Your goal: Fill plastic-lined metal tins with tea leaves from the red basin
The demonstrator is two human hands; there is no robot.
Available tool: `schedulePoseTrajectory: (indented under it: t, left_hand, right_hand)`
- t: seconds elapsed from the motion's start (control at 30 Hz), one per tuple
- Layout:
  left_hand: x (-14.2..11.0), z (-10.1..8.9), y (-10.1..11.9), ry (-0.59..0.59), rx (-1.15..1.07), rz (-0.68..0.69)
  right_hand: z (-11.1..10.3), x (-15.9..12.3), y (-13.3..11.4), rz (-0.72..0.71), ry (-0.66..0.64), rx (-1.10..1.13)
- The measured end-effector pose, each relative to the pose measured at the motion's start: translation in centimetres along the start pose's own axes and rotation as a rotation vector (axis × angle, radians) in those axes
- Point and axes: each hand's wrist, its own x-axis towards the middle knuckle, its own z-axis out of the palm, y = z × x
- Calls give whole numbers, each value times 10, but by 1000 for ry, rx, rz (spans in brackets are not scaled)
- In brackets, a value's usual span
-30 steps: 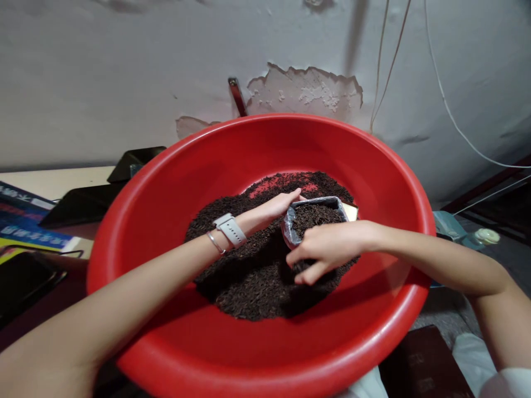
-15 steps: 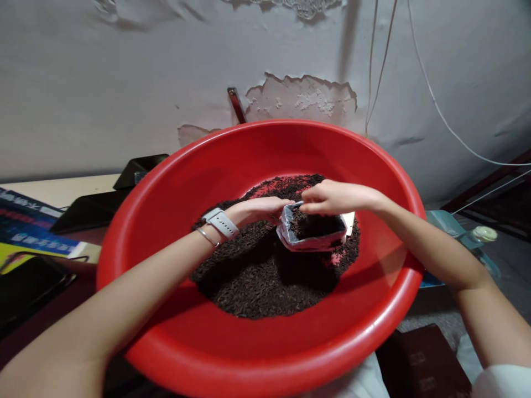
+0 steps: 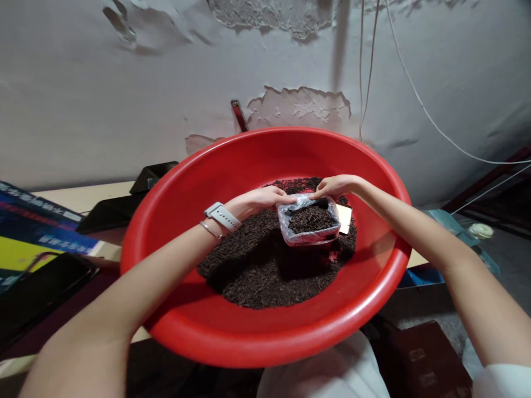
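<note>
The left hand [image 3: 259,198] and right hand [image 3: 332,187] each pinch one top edge of the small clear plastic bag [image 3: 307,225] of dark brown tea leaves [image 3: 257,271], held between them over the big round red plastic basin [image 3: 265,331], so a slipping pinch could tip the full bag and spill it.

Grey wall [image 3: 124,83] with peeling plaster [image 3: 298,108] and hanging cables [image 3: 418,99].

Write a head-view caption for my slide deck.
Both hands hold a clear bag of dark leaves over a red basin.
</note>
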Motion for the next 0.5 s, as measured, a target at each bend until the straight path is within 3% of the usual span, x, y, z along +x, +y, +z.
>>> schedulePoseTrajectory:
  t: [0.07, 0.13, 0.23, 0.33, 0.4, 0.5]
  left_hand:
    - [-4, -3, 14, 6, 26, -2]
    - [-7, -3, 26, 101, 80, 34]
    - [-14, -2, 35, 235, 144, 102]
    - [-28, 0, 36, 281, 92, 105]
    - [-40, 2, 35, 257, 34, 34]
    - [-58, 10, 31, 95, -56, -71]
  right_hand:
    - [-6, -6, -7, -2, 9, -13]
    - [-11, -13, -16, -11, 71, -112]
    - [-11, -28, -28, -49, 224, -317]
    - [-2, -44, -28, -94, 380, -371]
    - [8, -53, -21, -87, 437, -312]
    - [26, -61, -3, -66, 312, -101]
